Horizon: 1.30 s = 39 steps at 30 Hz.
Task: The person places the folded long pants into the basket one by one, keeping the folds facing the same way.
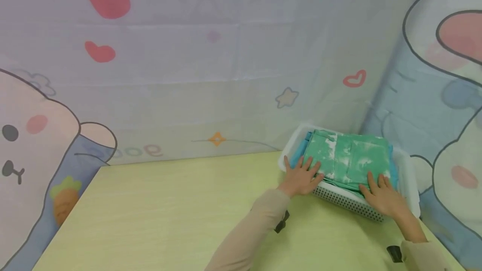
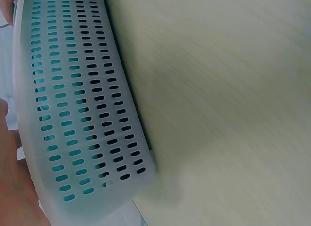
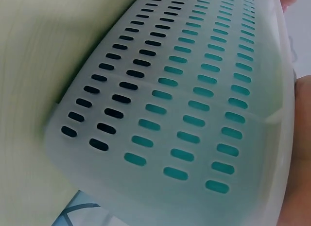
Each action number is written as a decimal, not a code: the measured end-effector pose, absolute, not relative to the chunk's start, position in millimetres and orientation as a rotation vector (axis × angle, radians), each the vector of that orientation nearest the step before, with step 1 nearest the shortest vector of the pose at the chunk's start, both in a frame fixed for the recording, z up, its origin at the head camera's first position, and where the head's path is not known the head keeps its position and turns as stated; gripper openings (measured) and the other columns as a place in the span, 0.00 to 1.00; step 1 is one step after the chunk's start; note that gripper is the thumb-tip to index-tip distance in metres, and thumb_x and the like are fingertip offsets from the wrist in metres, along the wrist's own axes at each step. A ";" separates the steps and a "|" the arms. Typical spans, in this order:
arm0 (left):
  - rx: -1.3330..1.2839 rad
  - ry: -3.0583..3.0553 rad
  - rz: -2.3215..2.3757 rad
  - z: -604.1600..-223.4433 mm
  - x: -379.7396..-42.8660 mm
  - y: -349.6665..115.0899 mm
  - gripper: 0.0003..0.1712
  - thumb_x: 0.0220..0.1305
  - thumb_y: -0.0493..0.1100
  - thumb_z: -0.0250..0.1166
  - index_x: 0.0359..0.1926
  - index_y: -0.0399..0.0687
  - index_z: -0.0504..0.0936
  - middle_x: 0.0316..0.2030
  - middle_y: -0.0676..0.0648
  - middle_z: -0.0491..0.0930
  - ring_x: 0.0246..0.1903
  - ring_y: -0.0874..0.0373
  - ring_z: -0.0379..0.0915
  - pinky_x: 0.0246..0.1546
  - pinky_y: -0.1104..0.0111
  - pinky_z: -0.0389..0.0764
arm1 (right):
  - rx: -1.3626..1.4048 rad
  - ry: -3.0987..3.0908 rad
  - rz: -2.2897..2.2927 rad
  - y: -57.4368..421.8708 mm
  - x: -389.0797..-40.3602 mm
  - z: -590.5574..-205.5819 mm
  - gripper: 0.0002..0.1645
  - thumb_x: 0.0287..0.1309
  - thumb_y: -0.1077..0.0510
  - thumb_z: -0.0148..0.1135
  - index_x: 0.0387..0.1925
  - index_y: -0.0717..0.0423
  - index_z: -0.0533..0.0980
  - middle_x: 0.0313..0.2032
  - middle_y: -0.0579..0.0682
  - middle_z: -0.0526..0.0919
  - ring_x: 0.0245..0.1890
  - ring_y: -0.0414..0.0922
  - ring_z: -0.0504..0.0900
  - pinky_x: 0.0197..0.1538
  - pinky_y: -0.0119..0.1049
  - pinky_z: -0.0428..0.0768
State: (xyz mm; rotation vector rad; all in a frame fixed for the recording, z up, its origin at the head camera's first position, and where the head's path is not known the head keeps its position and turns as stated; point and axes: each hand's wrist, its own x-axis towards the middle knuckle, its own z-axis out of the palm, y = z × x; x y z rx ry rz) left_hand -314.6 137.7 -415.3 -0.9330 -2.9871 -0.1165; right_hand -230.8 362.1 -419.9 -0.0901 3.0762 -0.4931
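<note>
A white perforated plastic basket (image 1: pixel 348 204) stands at the table's right rear corner. In it lies a folded green garment with white blotches (image 1: pixel 342 156), on top of blue cloth (image 1: pixel 300 149). My left hand (image 1: pixel 301 177) reaches over the basket's front left rim, fingers spread toward the cloth. Over the front right part, my right hand (image 1: pixel 384 195) rests its extended fingers on the green garment's near edge. Both wrist views are filled mostly by the basket's slotted wall (image 2: pixel 82 104), with greenish cloth showing through the slots; only part of each hand appears at the edge.
The pale yellow wooden table (image 1: pixel 150 212) extends to the left of the basket. Behind it hangs a cartoon-printed cloth backdrop (image 1: pixel 188 66), and another printed cloth (image 1: pixel 448 145) borders the right side, close to the basket.
</note>
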 end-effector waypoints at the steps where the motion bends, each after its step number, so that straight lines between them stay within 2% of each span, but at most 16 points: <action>1: -0.934 -2.992 -0.107 -415.9 -314.4 138.0 0.31 0.65 0.65 0.24 0.68 0.68 0.45 0.69 0.55 0.44 0.69 0.53 0.40 0.63 0.41 0.37 | -0.093 3.067 -0.495 362.2 -230.4 -420.5 0.45 0.66 0.40 0.26 0.62 0.79 0.40 0.57 0.86 0.39 0.57 0.78 0.40 0.53 0.71 0.50; 8: -0.919 -3.006 -0.064 -416.4 -312.6 139.7 0.31 0.65 0.65 0.25 0.67 0.69 0.47 0.69 0.56 0.46 0.69 0.53 0.42 0.63 0.42 0.37 | -0.101 3.051 -0.511 363.1 -229.3 -424.7 0.47 0.65 0.38 0.25 0.62 0.79 0.41 0.57 0.86 0.39 0.57 0.78 0.39 0.54 0.70 0.49; 13: -0.911 -3.021 -0.022 -418.5 -312.2 140.8 0.31 0.65 0.66 0.23 0.68 0.70 0.45 0.69 0.57 0.44 0.69 0.54 0.41 0.64 0.43 0.35 | -0.077 3.045 -0.547 364.4 -229.2 -428.1 0.49 0.64 0.35 0.24 0.63 0.78 0.40 0.58 0.85 0.38 0.58 0.77 0.38 0.53 0.71 0.48; 20: -0.909 -3.005 -0.034 -422.2 -313.7 135.9 0.31 0.65 0.66 0.23 0.68 0.69 0.43 0.69 0.56 0.41 0.69 0.55 0.37 0.63 0.42 0.33 | -0.048 3.062 -0.557 358.4 -229.1 -426.1 0.47 0.65 0.36 0.23 0.63 0.77 0.40 0.59 0.84 0.38 0.60 0.75 0.38 0.51 0.71 0.53; 28: -0.938 -2.999 -0.169 -420.4 -312.8 131.4 0.31 0.66 0.65 0.24 0.68 0.67 0.43 0.70 0.56 0.38 0.70 0.53 0.33 0.62 0.40 0.31 | -0.069 3.085 -0.631 356.2 -231.1 -421.6 0.45 0.66 0.39 0.24 0.62 0.79 0.43 0.59 0.85 0.37 0.58 0.77 0.37 0.52 0.71 0.51; 33: -0.966 -2.962 -0.203 -416.4 -311.8 131.1 0.30 0.66 0.64 0.25 0.68 0.67 0.45 0.70 0.54 0.39 0.70 0.52 0.31 0.61 0.39 0.32 | -0.203 3.101 -0.691 360.5 -235.6 -402.3 0.41 0.68 0.46 0.29 0.59 0.84 0.46 0.58 0.86 0.36 0.57 0.79 0.36 0.56 0.70 0.43; 39: -1.016 -2.885 -0.119 -411.7 -309.8 134.2 0.31 0.66 0.64 0.25 0.68 0.67 0.46 0.70 0.55 0.39 0.70 0.52 0.32 0.62 0.40 0.33 | -0.225 3.098 -0.558 374.3 -243.1 -361.3 0.42 0.68 0.44 0.28 0.60 0.83 0.45 0.59 0.84 0.35 0.56 0.80 0.36 0.54 0.71 0.46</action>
